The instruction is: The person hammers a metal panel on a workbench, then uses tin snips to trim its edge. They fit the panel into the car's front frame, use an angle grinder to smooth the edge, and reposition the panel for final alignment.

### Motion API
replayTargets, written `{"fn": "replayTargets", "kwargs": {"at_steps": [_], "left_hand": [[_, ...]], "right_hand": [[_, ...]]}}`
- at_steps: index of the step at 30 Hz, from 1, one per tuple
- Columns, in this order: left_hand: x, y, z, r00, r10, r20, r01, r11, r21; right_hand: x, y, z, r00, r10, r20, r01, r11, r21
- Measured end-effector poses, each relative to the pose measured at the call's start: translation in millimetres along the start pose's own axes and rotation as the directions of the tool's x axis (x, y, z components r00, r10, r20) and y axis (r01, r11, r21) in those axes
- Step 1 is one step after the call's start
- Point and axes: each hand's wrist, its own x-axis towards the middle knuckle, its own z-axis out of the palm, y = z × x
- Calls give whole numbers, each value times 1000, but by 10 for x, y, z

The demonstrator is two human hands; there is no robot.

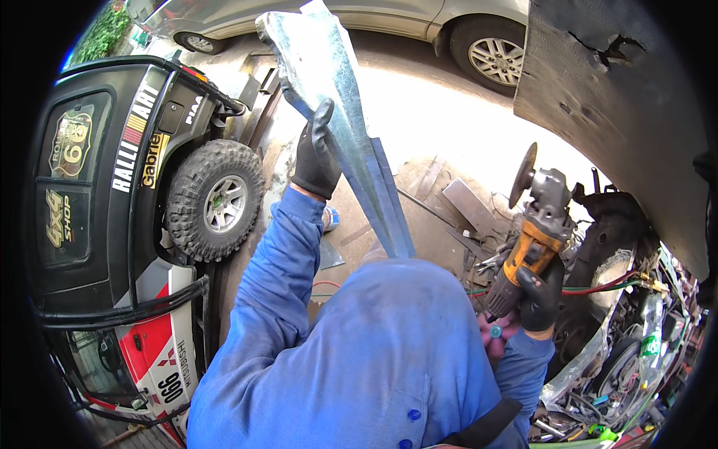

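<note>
My left hand (317,153), in a black glove, is closed on the edge of a long, bent piece of sheet metal (342,112). The sheet is shiny and bluish, wide at its far end and narrowing toward my body. On the right, my right hand (540,295), also gloved in black, grips the body of a yellow and grey angle grinder (529,239). The grinder points away from me, its disc (523,176) facing the sheet metal with a gap between them. My chest hides the near tip of the sheet.
A black off-road vehicle (112,202) with a knobby tyre (217,200) stands at left. A silver car (389,16) is at the back. Metal scraps (470,206) lie on the ground. At right are a large worn panel (606,97) and a cluttered heap of parts (621,374).
</note>
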Motion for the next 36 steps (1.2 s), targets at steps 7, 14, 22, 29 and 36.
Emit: {"fn": "replayTargets", "kwargs": {"at_steps": [7,14,22,29,36], "left_hand": [[40,-170,-151,831,446,332,-441,165,882],[-155,-28,250,715,474,514,-573,-22,819],[-200,-93,288,669,405,623,-611,-177,772],[-256,4,540,945,136,299,-323,549,771],[-162,54,684,748,257,612,-663,330,672]], "right_hand": [[105,54,148,993,100,-54,-108,981,-163],[114,15,303,996,-72,58,87,946,-313],[244,-338,530,970,66,232,56,875,-480],[331,-507,624,932,183,314,19,838,-545],[407,-512,660,917,215,337,13,827,-562]]}}
